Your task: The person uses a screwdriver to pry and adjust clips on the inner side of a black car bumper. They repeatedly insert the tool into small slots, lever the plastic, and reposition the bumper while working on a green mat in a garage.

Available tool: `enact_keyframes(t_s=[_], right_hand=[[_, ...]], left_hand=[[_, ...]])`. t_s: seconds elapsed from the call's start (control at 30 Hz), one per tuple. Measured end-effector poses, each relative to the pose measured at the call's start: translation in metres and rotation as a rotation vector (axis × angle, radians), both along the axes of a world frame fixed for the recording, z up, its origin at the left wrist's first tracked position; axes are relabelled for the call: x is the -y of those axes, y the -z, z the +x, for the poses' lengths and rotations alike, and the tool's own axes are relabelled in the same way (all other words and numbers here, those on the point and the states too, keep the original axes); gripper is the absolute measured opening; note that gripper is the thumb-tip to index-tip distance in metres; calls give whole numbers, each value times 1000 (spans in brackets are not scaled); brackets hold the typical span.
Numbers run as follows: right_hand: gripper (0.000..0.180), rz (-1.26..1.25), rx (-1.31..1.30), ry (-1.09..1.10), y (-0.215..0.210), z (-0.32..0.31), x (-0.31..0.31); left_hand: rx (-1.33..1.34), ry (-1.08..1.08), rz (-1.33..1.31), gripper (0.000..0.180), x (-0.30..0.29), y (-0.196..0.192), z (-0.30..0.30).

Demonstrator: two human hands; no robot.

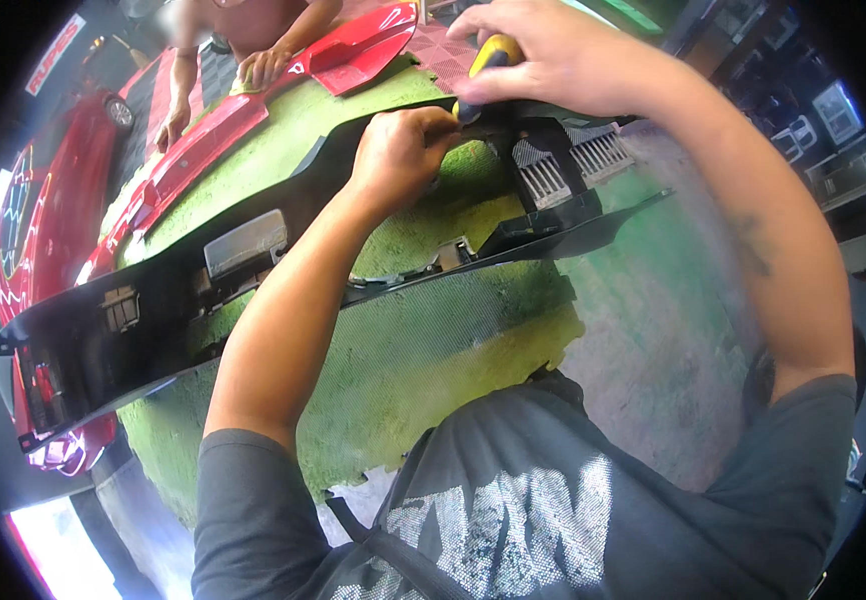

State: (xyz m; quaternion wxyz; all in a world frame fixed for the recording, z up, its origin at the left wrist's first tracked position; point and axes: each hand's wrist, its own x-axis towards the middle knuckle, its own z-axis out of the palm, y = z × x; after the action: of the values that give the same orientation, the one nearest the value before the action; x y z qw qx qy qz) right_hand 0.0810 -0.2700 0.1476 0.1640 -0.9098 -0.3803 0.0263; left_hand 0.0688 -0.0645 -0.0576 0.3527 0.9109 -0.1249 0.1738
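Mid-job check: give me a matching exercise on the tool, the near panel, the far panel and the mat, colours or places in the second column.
1. Tool
2. Near panel
3. Far panel
4. Mat

A. Red, with a co-worker's hand at it
B. Green, spread below the near panel
C. In the right hand's fingers
D. Black, partly hidden behind the left forearm

Pairs: 1-C, 2-D, 3-A, 4-B

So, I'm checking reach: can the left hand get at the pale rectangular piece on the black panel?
Probably yes: nothing covers the pale piece, though the left hand is up by the yellow tool.
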Motion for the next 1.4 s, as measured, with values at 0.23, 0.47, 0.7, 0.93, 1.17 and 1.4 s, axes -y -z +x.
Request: enact_keyframes(t_s=[0.23,0.47,0.7,0.93,1.17,1.4], right_hand=[[45,-187,264,-75,21,28,11],[41,137,384,-132,29,-2,0],[38,-279,195,-87,16,39,7],[38,-131,-2,-94,3,14,-4],[55,-167,329,-91,29,39,1],[32,8,63,-288,13,33,7]], left_hand=[[-26,47,-61,24,4,5,5],[-49,-7,-56,26,2,-1,2],[-76,-8,-125,27,5,10,3],[-130,-6,-101,27,0,9,4],[-109,12,-97,24,3,9,4],[-59,21,-48,28,-2,10,4]])
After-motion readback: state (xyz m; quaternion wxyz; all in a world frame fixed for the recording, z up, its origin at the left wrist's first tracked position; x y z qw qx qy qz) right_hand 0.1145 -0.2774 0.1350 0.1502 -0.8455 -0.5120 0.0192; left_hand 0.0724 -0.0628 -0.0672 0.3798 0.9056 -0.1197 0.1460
